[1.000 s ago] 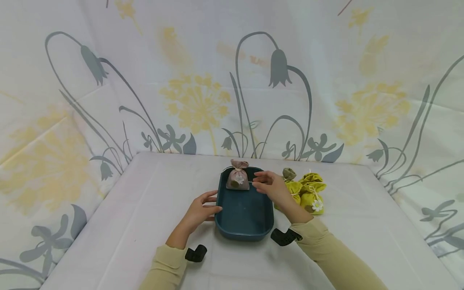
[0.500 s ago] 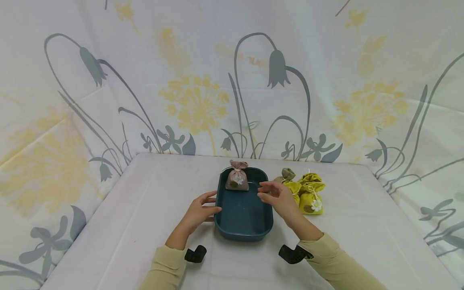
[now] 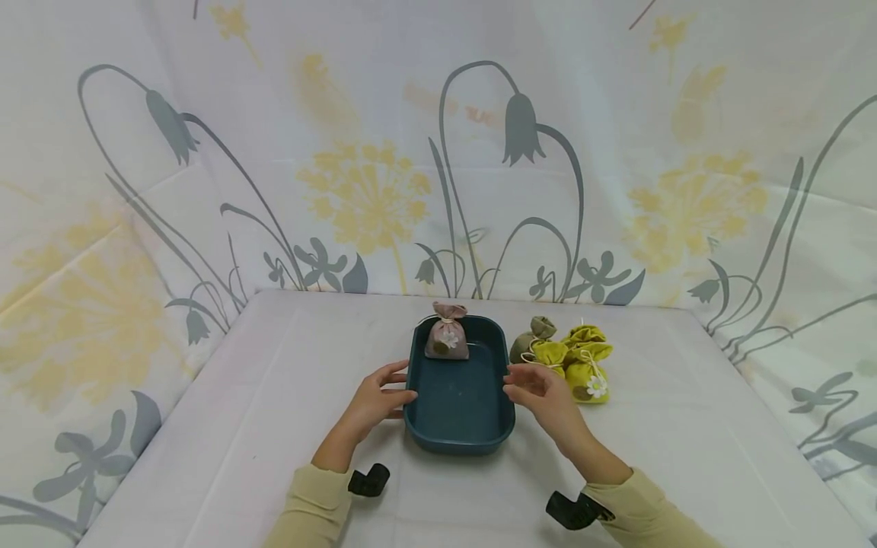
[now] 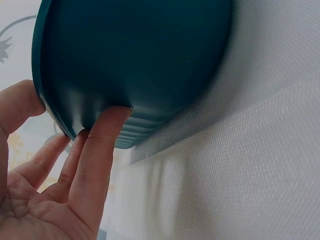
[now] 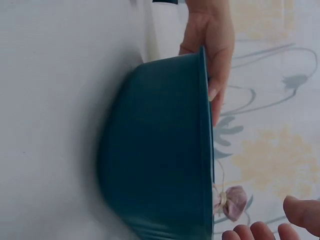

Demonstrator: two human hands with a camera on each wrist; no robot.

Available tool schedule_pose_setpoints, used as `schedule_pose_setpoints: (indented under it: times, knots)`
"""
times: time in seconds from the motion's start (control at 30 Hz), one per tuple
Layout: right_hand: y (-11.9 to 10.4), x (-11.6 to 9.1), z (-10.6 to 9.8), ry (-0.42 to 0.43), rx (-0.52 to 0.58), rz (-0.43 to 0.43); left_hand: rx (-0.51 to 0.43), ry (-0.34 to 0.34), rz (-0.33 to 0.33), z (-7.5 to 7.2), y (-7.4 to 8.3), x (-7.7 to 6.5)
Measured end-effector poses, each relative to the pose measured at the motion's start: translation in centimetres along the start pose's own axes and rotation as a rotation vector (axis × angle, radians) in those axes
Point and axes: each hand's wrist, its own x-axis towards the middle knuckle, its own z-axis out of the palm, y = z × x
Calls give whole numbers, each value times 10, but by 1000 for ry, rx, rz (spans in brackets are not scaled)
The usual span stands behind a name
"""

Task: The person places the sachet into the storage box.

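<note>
Currently, the left hand (image 3: 371, 399) holds a blue tub (image 3: 459, 407), thumb over the rim and fingers spread along the outer wall, while the right hand (image 3: 550, 401), fingers curved and parted from the thumb, is near the opposite rim. A pink pouch (image 3: 441, 344) stands inside, beyond both hands' fingers; an olive pouch (image 3: 522, 345) and yellow pouches (image 3: 581, 377) sit past the right fingers.

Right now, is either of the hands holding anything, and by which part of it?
The left hand holds the blue tub by its left rim and outer wall. The right hand, near the opposite rim, holds nothing.
</note>
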Motion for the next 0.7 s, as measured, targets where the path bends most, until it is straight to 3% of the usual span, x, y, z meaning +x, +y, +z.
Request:
schedule_pose_setpoints:
  times: [0.47, 0.7]
  knots:
    - [8, -18, -15, 82, 19, 12, 1, -10, 5, 0, -1, 0]
    - [19, -25, -22, 118, 28, -21, -1, -6, 11, 0, 0, -1]
